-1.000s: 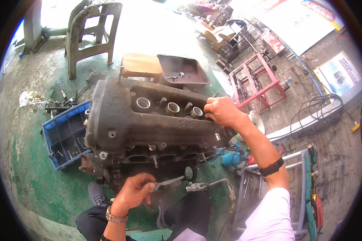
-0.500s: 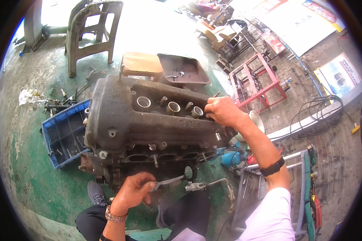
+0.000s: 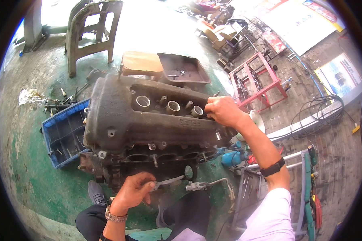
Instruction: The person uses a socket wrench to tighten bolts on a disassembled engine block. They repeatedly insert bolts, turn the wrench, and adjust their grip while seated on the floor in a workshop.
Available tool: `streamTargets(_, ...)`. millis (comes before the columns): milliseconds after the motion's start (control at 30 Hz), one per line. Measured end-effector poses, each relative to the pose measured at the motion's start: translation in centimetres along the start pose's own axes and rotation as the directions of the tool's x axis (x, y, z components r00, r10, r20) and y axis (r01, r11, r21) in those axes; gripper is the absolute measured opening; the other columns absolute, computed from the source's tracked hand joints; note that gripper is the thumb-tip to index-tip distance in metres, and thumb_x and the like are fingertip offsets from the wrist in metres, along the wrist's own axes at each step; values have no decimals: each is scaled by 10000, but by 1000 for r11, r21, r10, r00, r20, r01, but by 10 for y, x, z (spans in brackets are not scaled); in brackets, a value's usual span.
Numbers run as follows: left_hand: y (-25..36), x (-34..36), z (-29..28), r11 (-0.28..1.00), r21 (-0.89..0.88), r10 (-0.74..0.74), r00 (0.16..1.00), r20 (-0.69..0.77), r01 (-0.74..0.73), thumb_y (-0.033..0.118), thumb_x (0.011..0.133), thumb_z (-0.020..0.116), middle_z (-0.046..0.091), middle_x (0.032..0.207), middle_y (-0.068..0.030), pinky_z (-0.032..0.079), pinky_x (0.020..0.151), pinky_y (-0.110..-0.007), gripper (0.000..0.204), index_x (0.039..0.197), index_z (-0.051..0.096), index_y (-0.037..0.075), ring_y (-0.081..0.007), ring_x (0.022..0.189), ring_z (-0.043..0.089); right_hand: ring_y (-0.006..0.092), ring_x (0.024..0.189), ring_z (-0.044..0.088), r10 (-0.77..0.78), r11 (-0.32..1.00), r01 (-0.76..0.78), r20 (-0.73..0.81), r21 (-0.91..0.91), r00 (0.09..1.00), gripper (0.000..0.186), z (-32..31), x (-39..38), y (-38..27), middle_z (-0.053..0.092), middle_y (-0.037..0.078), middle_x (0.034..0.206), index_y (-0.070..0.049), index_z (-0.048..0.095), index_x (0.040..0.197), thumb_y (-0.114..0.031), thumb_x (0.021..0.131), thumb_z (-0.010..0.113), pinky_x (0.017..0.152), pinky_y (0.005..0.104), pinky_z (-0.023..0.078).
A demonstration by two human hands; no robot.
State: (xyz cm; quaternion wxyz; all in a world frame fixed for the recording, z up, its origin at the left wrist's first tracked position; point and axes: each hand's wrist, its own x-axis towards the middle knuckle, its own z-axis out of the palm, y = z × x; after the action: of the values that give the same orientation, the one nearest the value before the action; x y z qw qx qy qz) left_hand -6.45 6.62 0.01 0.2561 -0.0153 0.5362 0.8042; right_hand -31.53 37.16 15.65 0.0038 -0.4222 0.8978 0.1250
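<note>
A dark, grimy engine (image 3: 108, 120) stands in front of me, its valve cover on top with three round plug holes showing in a row. My right hand (image 3: 225, 111) rests at the right end of that row, fingers closed and pressed down. Whatever is in those fingers is hidden behind them. Low in front of the engine, my left hand (image 3: 134, 188) pinches a slim grey wrench (image 3: 169, 181) between thumb and fingers. The tool points right, toward a dark ring (image 3: 190, 173) beside the engine block; whether the two are joined I cannot tell.
A blue divided crate (image 3: 66, 134) with small parts sits left of the engine. Behind it stand a wooden-topped stool (image 3: 141, 63) and a brown tray (image 3: 189, 71). At right are a red metal frame (image 3: 261, 76), a blue tool (image 3: 232, 159) and a grey cart (image 3: 265, 180).
</note>
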Motion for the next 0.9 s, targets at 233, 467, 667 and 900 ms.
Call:
streamTargets(233, 1, -1, -2, 1000, -17, -10, 1000, -5, 10, 104, 984, 659, 643, 826, -44, 511, 502, -247, 190, 1103, 630, -41, -95, 561, 639, 318, 815, 668, 33, 996, -33, -1, 83, 999, 123, -6, 3, -2, 634, 78, 849, -123, 715, 862, -150, 757, 775, 711, 444, 529)
streamTargets(467, -1, 0, -3, 1000, -17, -10, 1000, 1, 10, 104, 983, 662, 647, 825, -46, 513, 502, -248, 194, 1106, 632, -43, -98, 561, 642, 317, 814, 671, 31, 999, -31, 0, 36, 1000, 118, -2, 0, -2, 631, 75, 843, -126, 720, 870, -156, 767, 769, 705, 439, 530)
streamTargets(667, -1, 0, -2, 1000, 7, -9, 1000, -5, 9, 107, 980, 664, 654, 835, -51, 516, 508, -254, 201, 1109, 635, -44, -101, 566, 648, 314, 818, 670, 18, 1000, -18, 18, -1, 1000, 131, -2, 3, -1, 628, 75, 855, -120, 712, 879, -163, 769, 771, 712, 437, 529)
streamTargets(900, -2, -1, -3, 999, 24, -20, 1000, -17, 21, 113, 977, 668, 658, 832, -50, 504, 506, -247, 206, 1115, 639, -38, -99, 566, 652, 311, 828, 671, 44, 999, -45, 27, 18, 999, 137, -1, 0, -3, 626, 76, 857, -117, 713, 889, -155, 773, 775, 712, 437, 530)
